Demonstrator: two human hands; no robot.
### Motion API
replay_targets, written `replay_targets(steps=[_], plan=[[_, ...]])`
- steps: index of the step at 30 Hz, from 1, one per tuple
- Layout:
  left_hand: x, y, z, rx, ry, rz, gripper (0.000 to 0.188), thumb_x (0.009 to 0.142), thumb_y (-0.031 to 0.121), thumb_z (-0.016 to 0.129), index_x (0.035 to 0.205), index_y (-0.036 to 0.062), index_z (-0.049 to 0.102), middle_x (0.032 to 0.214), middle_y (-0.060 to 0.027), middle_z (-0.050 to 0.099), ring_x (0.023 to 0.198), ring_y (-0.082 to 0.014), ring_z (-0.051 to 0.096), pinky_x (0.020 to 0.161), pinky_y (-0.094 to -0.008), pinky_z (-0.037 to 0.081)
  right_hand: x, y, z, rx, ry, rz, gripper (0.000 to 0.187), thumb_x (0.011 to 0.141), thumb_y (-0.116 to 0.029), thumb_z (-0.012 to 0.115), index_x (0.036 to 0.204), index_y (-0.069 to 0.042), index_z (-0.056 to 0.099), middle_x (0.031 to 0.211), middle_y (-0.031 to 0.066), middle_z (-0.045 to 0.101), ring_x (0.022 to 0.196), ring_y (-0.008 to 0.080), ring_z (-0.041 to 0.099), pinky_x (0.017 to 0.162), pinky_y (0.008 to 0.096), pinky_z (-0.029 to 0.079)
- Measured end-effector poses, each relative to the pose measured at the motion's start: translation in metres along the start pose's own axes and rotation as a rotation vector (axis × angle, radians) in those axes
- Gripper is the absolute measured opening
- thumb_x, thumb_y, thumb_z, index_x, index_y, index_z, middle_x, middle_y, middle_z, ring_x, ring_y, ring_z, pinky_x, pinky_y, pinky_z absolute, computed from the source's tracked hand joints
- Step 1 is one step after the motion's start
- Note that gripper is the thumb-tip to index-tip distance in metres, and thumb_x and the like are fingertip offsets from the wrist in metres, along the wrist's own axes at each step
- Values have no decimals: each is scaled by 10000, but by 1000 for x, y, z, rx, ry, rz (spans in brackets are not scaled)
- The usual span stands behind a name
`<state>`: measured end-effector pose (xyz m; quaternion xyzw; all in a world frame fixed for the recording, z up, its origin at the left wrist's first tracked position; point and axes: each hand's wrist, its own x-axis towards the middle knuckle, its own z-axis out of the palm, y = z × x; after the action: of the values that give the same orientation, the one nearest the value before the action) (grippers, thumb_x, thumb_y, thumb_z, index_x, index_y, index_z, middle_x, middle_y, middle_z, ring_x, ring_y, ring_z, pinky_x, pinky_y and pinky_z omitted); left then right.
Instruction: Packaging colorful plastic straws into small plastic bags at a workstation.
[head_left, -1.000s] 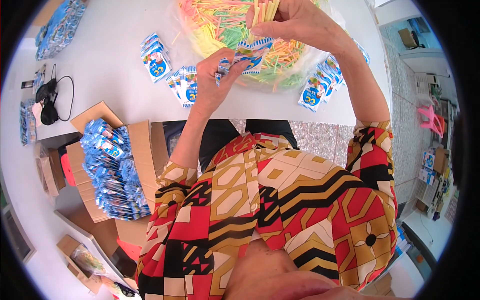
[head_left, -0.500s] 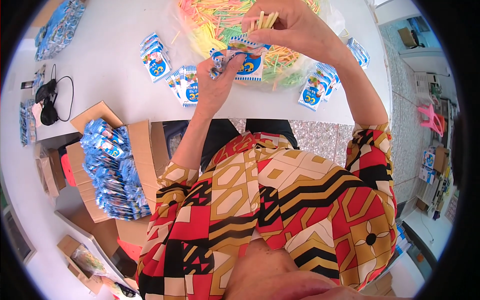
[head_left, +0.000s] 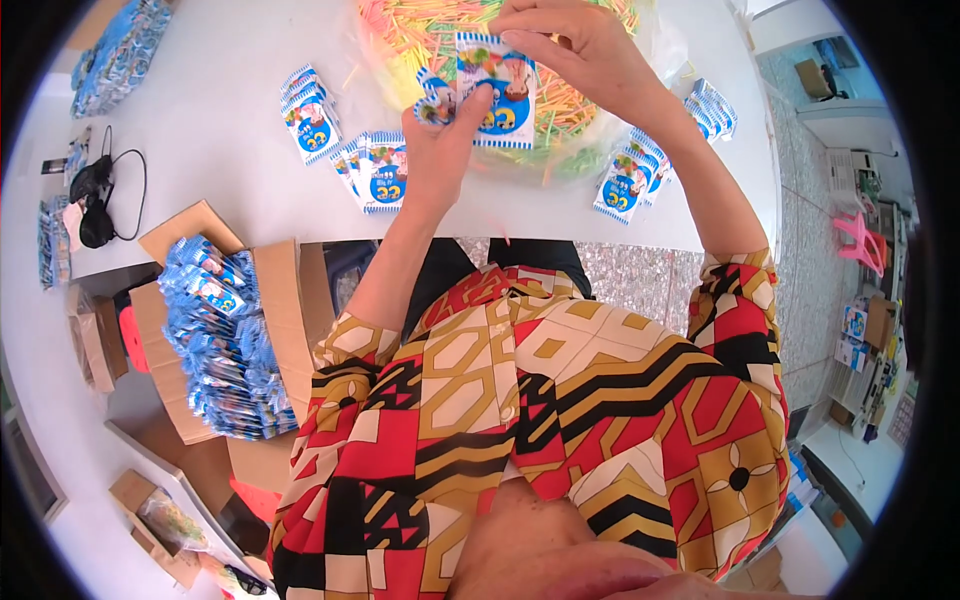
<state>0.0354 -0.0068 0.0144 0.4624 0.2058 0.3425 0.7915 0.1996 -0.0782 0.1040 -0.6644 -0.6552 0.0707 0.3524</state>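
My left hand (head_left: 437, 165) grips a small blue-and-white printed packet (head_left: 505, 112) by its side, thumb across its front. A crumpled packet (head_left: 436, 100) of the same kind is tucked in that hand's fingers. At the packet's upper edge is my right hand (head_left: 575, 45), fingers bent and drawn together; what they hold, if anything, is hidden. Behind both hands lies a large clear plastic bag (head_left: 590, 150) spread open, full of thin pink, yellow, green and orange sticks (head_left: 425, 50).
Flat packets lie on the white table (head_left: 250, 190) in groups: left packets (head_left: 312, 128), nearer packets (head_left: 385, 180), right packets (head_left: 622, 185). A cardboard box (head_left: 280, 330) full of packets stands at the table's near left edge. A black bag with a cord (head_left: 95, 205) lies far left.
The sticks that stuck out of my right hand no longer show. The packet has risen slightly and its front now faces up more flatly; the right fingers are at its top edge.
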Motion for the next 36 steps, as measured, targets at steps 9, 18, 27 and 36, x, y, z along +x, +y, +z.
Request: replay_targets(steps=[9,18,27,36], plan=[[20,9,-27,-38,174,80,330,869,25,604,1189,2,526,1060,-79,629,913,-152,622,789,-290,514,-25,-12,15,171,186,165,304,859,-70,597,1161,-33,583,957,84,617,720,136,562,610,260,471],[12,19,-49,11,248,97,257,865,18,602,1121,11,578,1018,-65,643,872,-142,630,745,-289,527,-72,26,40,234,80,417,148,869,-72,603,993,7,623,780,30,624,685,86,559,608,225,450],[-20,-9,-65,205,136,41,228,815,128,723,1006,19,660,927,-6,651,832,-67,574,751,-237,465,-65,18,27,573,76,557,196,916,-109,549,1076,-10,604,789,-18,595,610,28,477,548,178,395],[-31,-7,-45,142,-20,-26,223,862,166,672,1009,-2,671,905,-5,663,790,-51,572,722,-208,457,-56,-7,53,365,-80,223,214,866,-109,638,1064,-29,629,815,1,594,684,40,525,596,190,413]])
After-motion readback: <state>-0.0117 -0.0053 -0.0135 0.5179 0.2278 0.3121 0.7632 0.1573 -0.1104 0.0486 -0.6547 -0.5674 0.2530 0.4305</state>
